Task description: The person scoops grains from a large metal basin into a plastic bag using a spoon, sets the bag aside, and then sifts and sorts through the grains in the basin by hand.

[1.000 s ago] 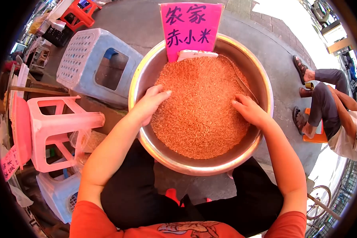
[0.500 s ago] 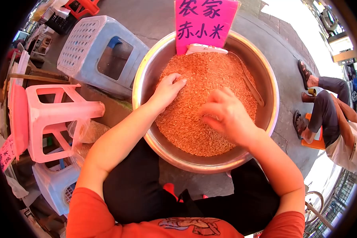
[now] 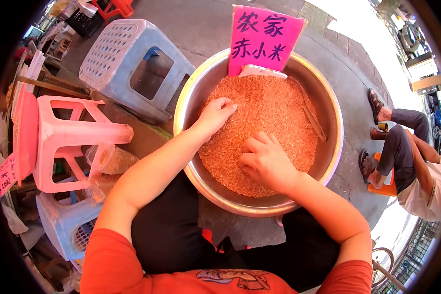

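Observation:
A large round metal basin (image 3: 334,147) holds a heap of reddish-brown grain (image 3: 252,105). At the heap's left side rests my left hand (image 3: 216,116), its fingers bent and close together; what they hold, if anything, is hidden. My right hand (image 3: 267,159) is over the lower middle of the grain with its fingers curled down, and its fingertips are partly hidden. A pink sign (image 3: 264,41) with dark handwritten characters stands at the basin's far edge, behind a white packet (image 3: 262,72). Along the right of the heap lies a thin curved tool (image 3: 314,122).
A blue-grey stool (image 3: 132,68) stands left of the basin. Below it are a pink stool (image 3: 78,137), clear bags of grain (image 3: 115,160) and another blue stool (image 3: 63,225). On the right, a seated person's legs (image 3: 399,157) show.
My right hand has moved from the heap's right side to its lower middle, and its fingers have curled. My left hand has shifted inward over the grain. The view has shifted somewhat.

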`<action>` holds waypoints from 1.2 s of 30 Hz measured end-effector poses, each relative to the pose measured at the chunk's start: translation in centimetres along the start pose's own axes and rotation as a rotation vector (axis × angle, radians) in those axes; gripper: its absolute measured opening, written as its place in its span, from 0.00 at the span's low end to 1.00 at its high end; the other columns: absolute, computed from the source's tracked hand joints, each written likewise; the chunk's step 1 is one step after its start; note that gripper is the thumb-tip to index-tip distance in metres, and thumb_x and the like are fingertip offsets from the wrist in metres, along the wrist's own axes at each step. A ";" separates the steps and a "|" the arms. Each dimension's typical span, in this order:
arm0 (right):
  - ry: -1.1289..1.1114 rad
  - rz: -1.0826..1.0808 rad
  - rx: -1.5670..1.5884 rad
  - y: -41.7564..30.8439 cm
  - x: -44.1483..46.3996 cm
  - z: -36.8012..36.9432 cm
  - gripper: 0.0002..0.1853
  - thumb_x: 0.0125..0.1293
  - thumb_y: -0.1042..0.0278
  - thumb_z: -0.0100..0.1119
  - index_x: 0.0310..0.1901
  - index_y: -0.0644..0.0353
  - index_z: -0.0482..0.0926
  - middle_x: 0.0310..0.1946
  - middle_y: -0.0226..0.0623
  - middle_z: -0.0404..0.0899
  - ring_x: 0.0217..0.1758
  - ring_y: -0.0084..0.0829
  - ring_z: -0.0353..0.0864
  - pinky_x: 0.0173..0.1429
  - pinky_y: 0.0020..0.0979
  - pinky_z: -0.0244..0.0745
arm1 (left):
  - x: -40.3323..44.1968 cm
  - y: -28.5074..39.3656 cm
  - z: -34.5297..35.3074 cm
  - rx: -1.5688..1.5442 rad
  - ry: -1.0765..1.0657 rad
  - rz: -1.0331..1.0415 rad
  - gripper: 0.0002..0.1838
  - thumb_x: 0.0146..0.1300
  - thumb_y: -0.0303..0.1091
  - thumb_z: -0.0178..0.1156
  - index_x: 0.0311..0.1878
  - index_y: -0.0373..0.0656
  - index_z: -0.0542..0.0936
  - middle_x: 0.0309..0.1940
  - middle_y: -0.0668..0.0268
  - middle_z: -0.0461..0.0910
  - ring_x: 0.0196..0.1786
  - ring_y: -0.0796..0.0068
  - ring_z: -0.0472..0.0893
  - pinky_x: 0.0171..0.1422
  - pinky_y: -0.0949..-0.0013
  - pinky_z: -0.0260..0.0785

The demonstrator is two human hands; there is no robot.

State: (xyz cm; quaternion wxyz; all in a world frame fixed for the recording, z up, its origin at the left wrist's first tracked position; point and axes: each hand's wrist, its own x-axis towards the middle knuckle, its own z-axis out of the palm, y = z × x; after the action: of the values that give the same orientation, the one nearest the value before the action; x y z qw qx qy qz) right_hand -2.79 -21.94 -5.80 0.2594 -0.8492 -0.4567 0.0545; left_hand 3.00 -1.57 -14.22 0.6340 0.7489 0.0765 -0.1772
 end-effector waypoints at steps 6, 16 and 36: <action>0.162 0.091 0.133 0.9 0.1 -1.4 0.04 0.51 0.73 0.65 0.29 0.55 0.80 0.33 0.33 0.73 0.42 0.39 0.70 0.48 0.37 0.67 | 0.5 -1.1 -0.1 0.014 0.023 -0.010 0.13 0.68 0.38 0.56 0.48 0.38 0.76 0.39 0.69 0.78 0.43 0.82 0.75 0.49 0.74 0.67; 0.279 0.404 0.507 3.1 -0.4 -1.9 0.07 0.68 0.69 0.54 0.36 0.62 0.79 0.34 0.35 0.74 0.44 0.32 0.74 0.52 0.32 0.68 | 0.5 -0.6 -0.1 0.077 0.011 -0.014 0.14 0.67 0.38 0.56 0.48 0.38 0.76 0.39 0.69 0.78 0.42 0.81 0.75 0.47 0.74 0.67; 0.340 0.699 0.182 10.6 -2.1 0.6 0.24 0.62 0.59 0.59 0.55 0.65 0.73 0.51 0.52 0.75 0.57 0.48 0.72 0.63 0.41 0.67 | 0.6 -1.5 -0.1 0.077 0.033 0.046 0.12 0.67 0.38 0.56 0.45 0.39 0.76 0.37 0.72 0.75 0.41 0.83 0.72 0.48 0.76 0.64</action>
State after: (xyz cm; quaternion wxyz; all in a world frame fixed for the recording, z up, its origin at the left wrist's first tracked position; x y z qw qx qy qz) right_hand 3.76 -28.17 -11.83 0.3713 -0.9239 -0.0839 0.0385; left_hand 3.08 -1.25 -15.83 0.6072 0.7772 0.0626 -0.1529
